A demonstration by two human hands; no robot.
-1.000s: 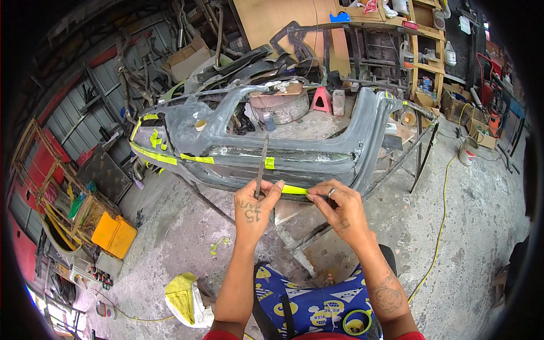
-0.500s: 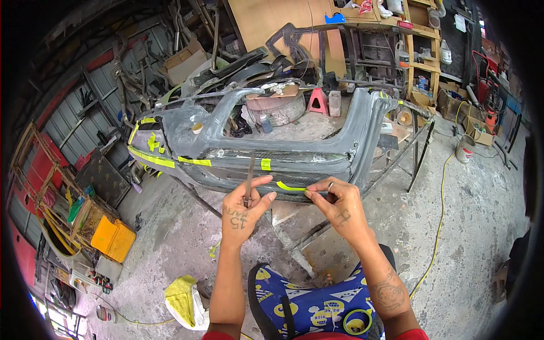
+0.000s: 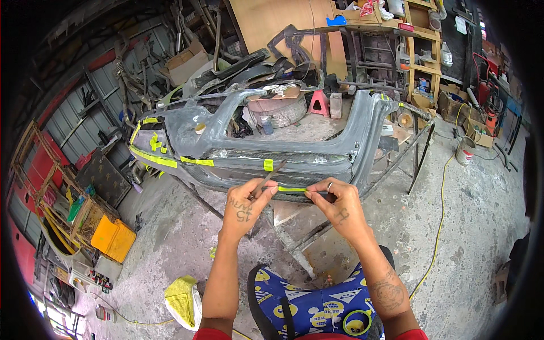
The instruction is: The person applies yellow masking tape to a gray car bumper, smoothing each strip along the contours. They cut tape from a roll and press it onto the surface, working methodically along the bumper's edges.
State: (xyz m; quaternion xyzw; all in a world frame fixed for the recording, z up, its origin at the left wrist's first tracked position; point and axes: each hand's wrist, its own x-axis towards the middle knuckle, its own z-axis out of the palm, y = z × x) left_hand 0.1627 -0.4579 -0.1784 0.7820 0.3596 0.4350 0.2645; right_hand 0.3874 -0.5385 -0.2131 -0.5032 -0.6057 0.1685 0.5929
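Between my hands a short strip of yellow-green tape (image 3: pixel 292 189) is stretched level. My left hand (image 3: pixel 243 209) pinches its left end between thumb and index finger. A thin, dark blade-like tool (image 3: pixel 272 174) is also tucked in that hand and slants up to the right. The tape's right end is pinched by my right hand (image 3: pixel 340 209), which wears a ring. Just beyond the strip is a large grey car body panel (image 3: pixel 294 146), like a bumper. Several pieces of the same tape stick to it, one patch (image 3: pixel 268 165) right above my hands.
A metal stand (image 3: pixel 422 150) bears the panel. On my lap lies a yellow-green ring (image 3: pixel 357 323), like a tape roll. A yellow cloth (image 3: pixel 181 293) is at lower left, a yellow cable (image 3: pixel 436 232) on the floor to the right. Car parts and a pink stool (image 3: pixel 319 103) stand behind.
My left hand has moved right and taken the strip's free left end. The strip, curved before, is now straight. The blade-like tool has tilted from upright toward the right.
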